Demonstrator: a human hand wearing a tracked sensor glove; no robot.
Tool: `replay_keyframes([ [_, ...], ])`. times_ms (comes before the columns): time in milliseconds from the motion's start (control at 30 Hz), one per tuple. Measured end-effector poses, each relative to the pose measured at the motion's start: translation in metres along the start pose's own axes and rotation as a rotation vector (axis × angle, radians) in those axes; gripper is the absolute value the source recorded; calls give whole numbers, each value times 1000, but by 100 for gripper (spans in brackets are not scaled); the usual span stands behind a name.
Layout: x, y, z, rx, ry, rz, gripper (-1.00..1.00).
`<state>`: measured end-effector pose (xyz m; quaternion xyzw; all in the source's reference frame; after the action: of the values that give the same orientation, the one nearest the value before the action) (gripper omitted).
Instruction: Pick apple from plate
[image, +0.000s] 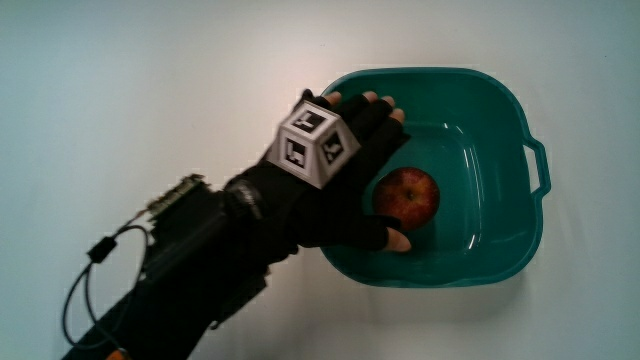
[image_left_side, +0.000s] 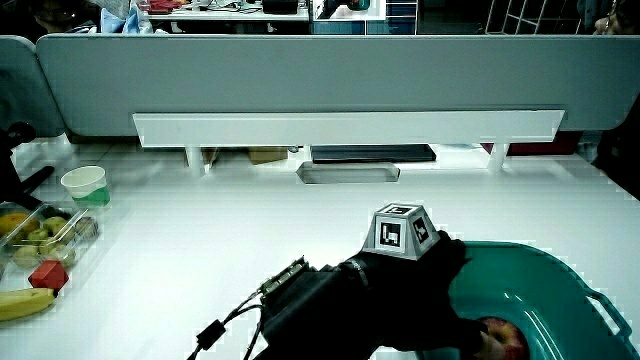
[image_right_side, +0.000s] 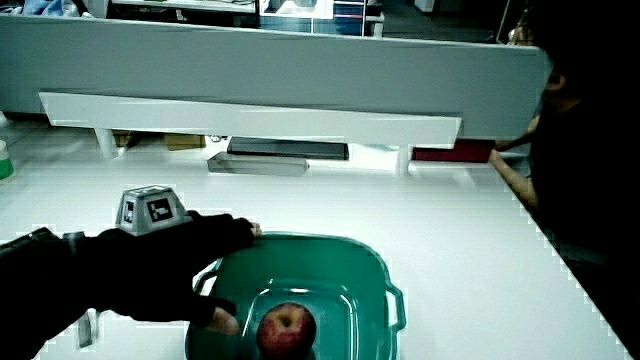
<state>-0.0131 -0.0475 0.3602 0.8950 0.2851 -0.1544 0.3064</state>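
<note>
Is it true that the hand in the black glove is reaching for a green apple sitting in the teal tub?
Not quite: the apple is red, not green, as the main view shows. The rest holds: the hand in the black glove is reaching over the rim of the teal tub, with its fingers beside the apple, which sits inside the tub.

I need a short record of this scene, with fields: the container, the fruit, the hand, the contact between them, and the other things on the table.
container: teal basin with a handle on its rim, not a flat plate
fruit: one red apple lying on the basin's floor
hand: hand over the basin's rim, beside the apple, fingers spread
contact: thumb tip next to the apple; no closed grasp, apple not lifted
other things: in a side view, a cup, a clear fruit box and a banana at the table's edge
</note>
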Motion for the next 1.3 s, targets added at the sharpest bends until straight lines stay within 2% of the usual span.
replay_keyframes([
  [33,-4,8,-12,-23,-79,9,0],
  [67,0,10,-13,-22,-23,-31,0],
  [100,5,7,-10,-33,-17,-2,0],
  [133,2,14,-20,-37,-21,-41,0],
  [167,2,17,-25,-57,-55,-2,0],
  [200,6,17,-24,-63,-37,-11,0],
  [333,13,20,-26,-89,-21,24,0],
  [533,14,27,-34,-115,-26,55,0],
  [1067,25,36,-41,-118,2,50,0],
  [1133,27,35,-41,-107,-5,54,7],
  [1300,29,35,-42,-84,21,66,25],
])
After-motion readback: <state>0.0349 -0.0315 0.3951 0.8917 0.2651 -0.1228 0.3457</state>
